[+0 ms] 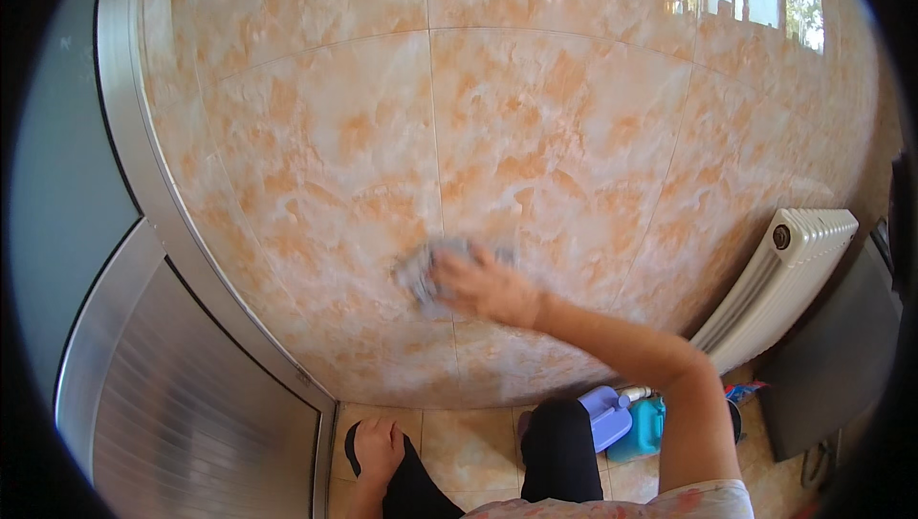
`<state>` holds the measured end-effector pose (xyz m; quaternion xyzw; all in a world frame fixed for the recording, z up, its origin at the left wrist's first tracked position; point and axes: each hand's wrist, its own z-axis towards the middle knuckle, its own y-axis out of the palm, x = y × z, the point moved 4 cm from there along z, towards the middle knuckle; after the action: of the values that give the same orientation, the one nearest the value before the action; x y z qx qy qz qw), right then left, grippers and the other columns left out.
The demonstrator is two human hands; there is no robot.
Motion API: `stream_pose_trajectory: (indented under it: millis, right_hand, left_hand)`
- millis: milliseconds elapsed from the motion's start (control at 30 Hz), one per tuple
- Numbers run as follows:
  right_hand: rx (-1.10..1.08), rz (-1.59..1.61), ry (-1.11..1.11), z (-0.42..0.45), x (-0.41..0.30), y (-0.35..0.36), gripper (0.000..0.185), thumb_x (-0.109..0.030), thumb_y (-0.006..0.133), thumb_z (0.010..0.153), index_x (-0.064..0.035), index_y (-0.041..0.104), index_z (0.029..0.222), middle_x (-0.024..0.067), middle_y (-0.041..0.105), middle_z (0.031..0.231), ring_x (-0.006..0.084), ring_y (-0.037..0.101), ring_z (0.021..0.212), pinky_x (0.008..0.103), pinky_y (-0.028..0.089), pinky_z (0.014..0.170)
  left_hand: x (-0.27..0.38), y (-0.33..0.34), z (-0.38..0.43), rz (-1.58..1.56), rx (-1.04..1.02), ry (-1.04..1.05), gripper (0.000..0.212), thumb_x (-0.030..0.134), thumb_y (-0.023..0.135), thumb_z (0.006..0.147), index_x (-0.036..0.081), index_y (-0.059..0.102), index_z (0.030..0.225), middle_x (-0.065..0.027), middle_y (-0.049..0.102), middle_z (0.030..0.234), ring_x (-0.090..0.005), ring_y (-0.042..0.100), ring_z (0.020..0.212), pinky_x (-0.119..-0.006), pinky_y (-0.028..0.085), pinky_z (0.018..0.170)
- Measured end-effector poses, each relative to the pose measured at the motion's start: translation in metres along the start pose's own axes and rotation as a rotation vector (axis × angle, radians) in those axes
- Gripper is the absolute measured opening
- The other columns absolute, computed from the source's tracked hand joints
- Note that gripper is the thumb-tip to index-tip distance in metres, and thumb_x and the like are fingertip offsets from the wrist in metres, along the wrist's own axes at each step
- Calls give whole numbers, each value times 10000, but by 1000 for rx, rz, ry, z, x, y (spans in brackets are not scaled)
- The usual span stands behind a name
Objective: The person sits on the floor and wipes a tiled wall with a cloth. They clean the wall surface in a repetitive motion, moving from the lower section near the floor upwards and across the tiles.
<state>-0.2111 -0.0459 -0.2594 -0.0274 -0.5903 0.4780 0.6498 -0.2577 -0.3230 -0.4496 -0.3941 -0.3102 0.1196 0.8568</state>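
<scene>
My right hand [495,293] presses a grey cloth [416,279] against the glossy, orange-marbled wall tiles [358,153]. Motion blurs both the hand and the cloth. Part of the cloth is covered by my palm and fingers. Low in the picture, my left hand [379,447] rests on my left knee, which is in black trousers. No object shows in it, and the ends of its fingers are hard to make out.
A metal-framed door [208,375] runs along the left. On the right, a white radiator [782,289] stands by the wall, beside a dark panel [832,354]. A purple plastic jug [606,422] and a turquoise plastic bottle [638,433] stand on the tiled floor [470,440] by my right knee.
</scene>
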Motion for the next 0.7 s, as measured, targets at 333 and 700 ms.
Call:
stream_pose_trajectory:
  millis: [333,700]
  right_hand:
    - [694,-284,835,53,185,-154,522,-238,736,764,-229,588,1265,146,379,1482,405,338,1353,723,232,1016]
    - [-124,75,-83,-68,-125,108,411,-239,567,844,-195,653,1243,63,382,1520,276,275,1437,442,299,1112]
  left_hand:
    - [1,-16,-2,-46,33,-6,80,69,634,807,40,664,876,-137,637,825,-346,594,774,-429,469,722]
    - [-19,-39,-12,-41,52,-61,80,35,631,814,14,683,870,-159,674,890,-357,636,839,-412,507,761]
